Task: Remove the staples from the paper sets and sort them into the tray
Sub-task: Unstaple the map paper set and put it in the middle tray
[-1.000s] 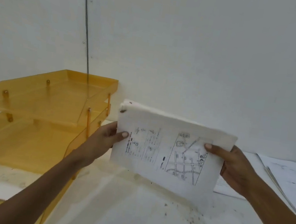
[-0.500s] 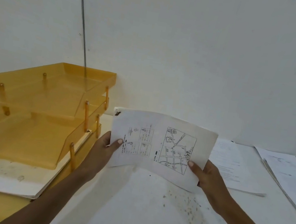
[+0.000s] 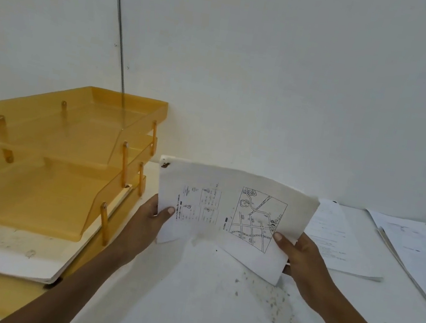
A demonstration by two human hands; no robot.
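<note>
I hold a stapled paper set (image 3: 231, 200) upright above the white table, its printed map facing me. My left hand (image 3: 150, 221) grips its left edge, thumb on the front. My right hand (image 3: 300, 254) grips the lower right corner, thumb on the front. A dark staple (image 3: 165, 165) shows at the set's top left corner. To the left stands an orange three-tier tray (image 3: 42, 147); its bottom tier holds a stack of white papers (image 3: 7, 252).
More paper sets lie flat on the table behind my right hand (image 3: 339, 235) and at the far right edge (image 3: 420, 247). Small dark specks (image 3: 274, 300) are scattered on the table under the held set. A white wall rises close behind.
The held paper set has come lower and nearer the table, and its sheets have flattened out. The view has tilted down, showing more of the tray's bottom tier.
</note>
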